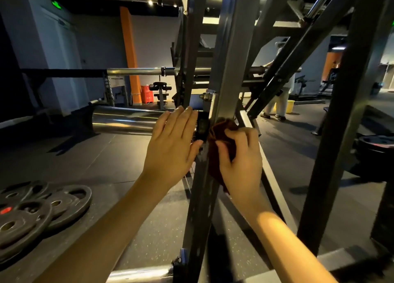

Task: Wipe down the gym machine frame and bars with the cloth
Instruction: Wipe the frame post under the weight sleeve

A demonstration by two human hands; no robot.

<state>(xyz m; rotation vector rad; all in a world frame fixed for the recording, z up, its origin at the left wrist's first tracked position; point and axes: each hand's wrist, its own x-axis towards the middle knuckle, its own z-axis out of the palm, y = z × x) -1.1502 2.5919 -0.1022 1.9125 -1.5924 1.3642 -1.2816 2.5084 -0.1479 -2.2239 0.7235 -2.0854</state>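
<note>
1. The floor (128, 165) is dark, speckled rubber matting with seams showing.
2. Weight plates (38, 214) lie flat on it in an overlapping heap at lower left.
3. The frame (198, 214) stands on it in the middle.
4. Far back stand a bench (161, 95), a red box (147, 94) beside an orange pillar (130, 54), and a yellow bucket (290, 106).
</note>
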